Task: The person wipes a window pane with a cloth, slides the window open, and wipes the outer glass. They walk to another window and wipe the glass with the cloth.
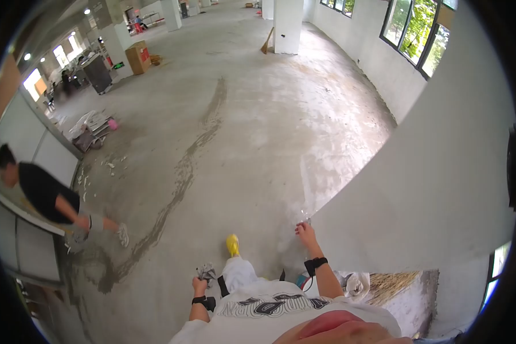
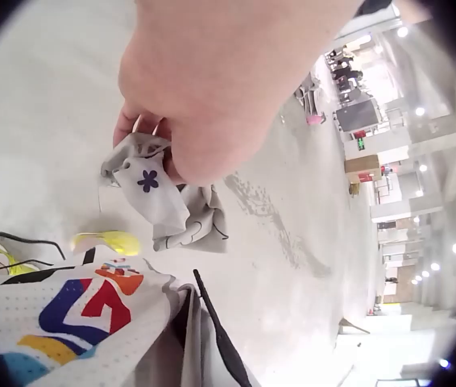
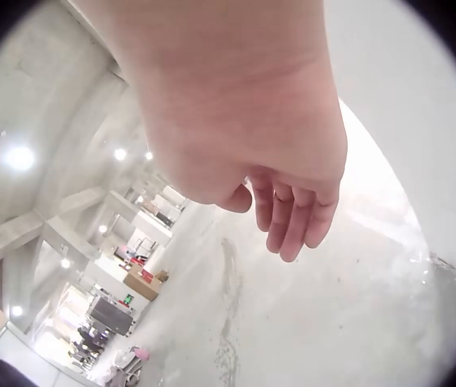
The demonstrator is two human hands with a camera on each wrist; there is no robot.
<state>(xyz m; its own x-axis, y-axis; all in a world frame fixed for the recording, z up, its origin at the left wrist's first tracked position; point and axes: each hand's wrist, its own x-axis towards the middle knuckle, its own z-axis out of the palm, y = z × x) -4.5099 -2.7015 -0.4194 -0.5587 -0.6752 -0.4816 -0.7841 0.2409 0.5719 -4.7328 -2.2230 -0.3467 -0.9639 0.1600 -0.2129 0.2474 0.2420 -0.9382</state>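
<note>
A crumpled grey cloth [image 1: 206, 272] with a dark flower print hangs from my left hand [image 1: 199, 285], low beside my leg. In the left wrist view the fingers curl round the upper part of the cloth [image 2: 161, 199], and its lower folds dangle over the floor. My right hand [image 1: 306, 234] is out in front at the right, near the end of a pale wall [image 1: 407, 189]. Its fingers [image 3: 296, 218] hang loosely bent with nothing in them, as the right wrist view shows.
A wet streak [image 1: 183, 172] runs along the concrete floor [image 1: 258, 143]. At the left a person [image 1: 49, 192] in a dark shirt leans forward by white panels. Further off are a debris pile [image 1: 92, 129], a cardboard box [image 1: 137, 57], a pillar [image 1: 287, 28] and a broom [image 1: 267, 43].
</note>
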